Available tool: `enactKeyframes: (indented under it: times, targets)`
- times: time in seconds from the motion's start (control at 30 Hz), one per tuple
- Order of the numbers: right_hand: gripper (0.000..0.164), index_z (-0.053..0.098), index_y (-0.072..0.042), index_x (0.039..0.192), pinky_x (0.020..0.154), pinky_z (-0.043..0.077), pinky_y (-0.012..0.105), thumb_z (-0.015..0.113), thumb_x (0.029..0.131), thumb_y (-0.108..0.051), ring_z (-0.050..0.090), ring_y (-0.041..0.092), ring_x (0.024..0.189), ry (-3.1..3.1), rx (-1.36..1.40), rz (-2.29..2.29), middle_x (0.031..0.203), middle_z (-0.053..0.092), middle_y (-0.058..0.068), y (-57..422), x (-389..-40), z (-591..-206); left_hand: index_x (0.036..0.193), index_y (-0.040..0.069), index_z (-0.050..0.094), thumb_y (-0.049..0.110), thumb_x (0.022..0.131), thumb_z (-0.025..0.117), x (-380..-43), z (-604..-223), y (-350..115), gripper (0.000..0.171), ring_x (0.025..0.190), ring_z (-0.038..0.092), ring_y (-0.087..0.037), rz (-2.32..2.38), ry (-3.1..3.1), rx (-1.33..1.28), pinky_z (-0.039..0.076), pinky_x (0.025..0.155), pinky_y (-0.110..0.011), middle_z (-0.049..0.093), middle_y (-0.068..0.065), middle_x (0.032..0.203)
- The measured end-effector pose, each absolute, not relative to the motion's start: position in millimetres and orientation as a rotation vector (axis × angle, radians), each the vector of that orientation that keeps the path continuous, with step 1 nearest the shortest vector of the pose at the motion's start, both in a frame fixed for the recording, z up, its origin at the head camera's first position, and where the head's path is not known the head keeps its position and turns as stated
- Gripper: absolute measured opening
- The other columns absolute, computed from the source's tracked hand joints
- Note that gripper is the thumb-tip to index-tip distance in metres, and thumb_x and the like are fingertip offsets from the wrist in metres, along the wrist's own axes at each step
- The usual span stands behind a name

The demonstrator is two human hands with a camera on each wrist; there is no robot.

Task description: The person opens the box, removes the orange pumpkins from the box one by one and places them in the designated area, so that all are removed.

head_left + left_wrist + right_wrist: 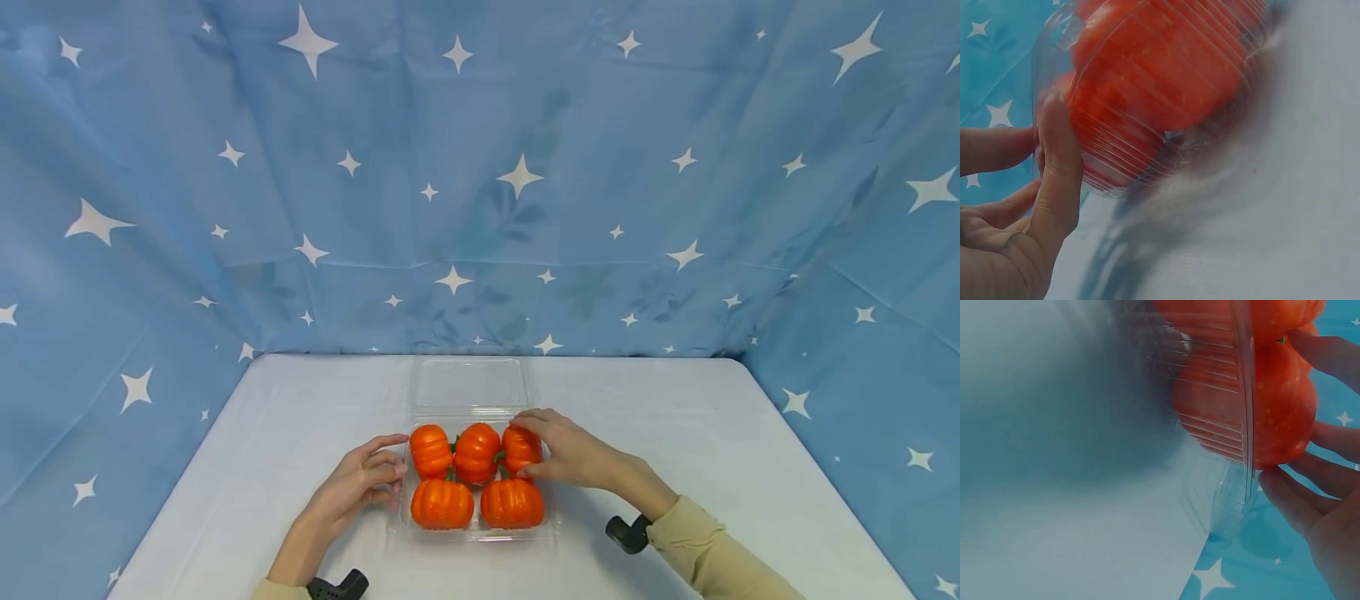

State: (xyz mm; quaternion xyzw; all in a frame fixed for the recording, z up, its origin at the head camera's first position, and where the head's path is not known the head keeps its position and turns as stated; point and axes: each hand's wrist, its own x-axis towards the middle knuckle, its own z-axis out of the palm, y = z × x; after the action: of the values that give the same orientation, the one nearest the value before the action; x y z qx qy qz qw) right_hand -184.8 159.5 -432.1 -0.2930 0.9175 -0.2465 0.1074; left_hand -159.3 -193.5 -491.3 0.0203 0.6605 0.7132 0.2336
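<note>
A clear plastic clamshell box (491, 534) stands on the white table, holding several small orange pumpkins. Three sit in the back row and two wider-looking ones, such as the front left pumpkin (442, 505), lie in front. My right hand (572, 450) grips the back right pumpkin (521, 448), thumb at its front and fingers over its far side. In the right wrist view that pumpkin (1285, 406) sits above the box rim at the fingertips. My left hand (348, 486) rests its fingertips at the box's left edge, fingers loosely extended along the ribbed wall (1116, 162).
The box's clear lid (471, 383) is folded open toward the back of the table. White tabletop (300, 417) lies on both sides. A blue curtain (480, 208) with white stars hangs behind. Dark wrist devices sit on both wrists, such as the right one (628, 534).
</note>
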Motion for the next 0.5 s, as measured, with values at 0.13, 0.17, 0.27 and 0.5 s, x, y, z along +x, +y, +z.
enactKeyframes:
  times: [0.13,0.17,0.27,0.5]
  targets:
    - [0.062,0.058,0.0,0.14,0.107,0.049,0.056,0.082,0.086,-0.022,0.052,0.039,0.133,2.708,-0.863,-0.684,0.145,0.054,0.019,157.0,-185.4,-431.5,0.152,-0.004,0.035,0.007,0.097,0.066,-158.5,-491.2,-192.5,0.064,0.075,0.058,-0.014,1.96,1.839,0.066,0.058,0.063,-0.028,0.061,-0.002,0.098]
    - [0.061,0.059,0.0,0.139,0.107,0.049,0.056,0.082,0.086,-0.021,0.052,0.039,0.133,2.709,-0.866,-0.676,0.145,0.055,0.019,156.5,-185.6,-431.6,0.152,-0.004,0.035,0.007,0.097,0.066,-158.4,-491.2,-192.3,0.064,0.075,0.058,-0.014,1.961,1.841,0.065,0.058,0.063,-0.028,0.061,-0.002,0.098]
    - [0.059,0.06,0.0,0.138,0.106,0.05,0.055,0.082,0.087,-0.02,0.053,0.037,0.132,2.715,-0.871,-0.646,0.144,0.055,0.018,155.4,-186.3,-432.2,0.152,-0.003,0.035,0.006,0.097,0.065,-158.3,-491.3,-192.0,0.063,0.074,0.058,-0.014,1.964,1.844,0.064,0.058,0.063,-0.028,0.061,-0.003,0.098]
    - [0.059,0.061,0.001,0.136,0.103,0.053,0.053,0.083,0.085,-0.019,0.056,0.037,0.128,2.735,-0.909,-0.603,0.142,0.056,0.019,155.3,-184.2,-428.9,0.153,-0.003,0.034,0.006,0.096,0.065,-159.0,-492.1,-190.7,0.065,0.073,0.059,-0.014,1.973,1.829,0.056,0.058,0.063,-0.028,0.062,-0.004,0.098]
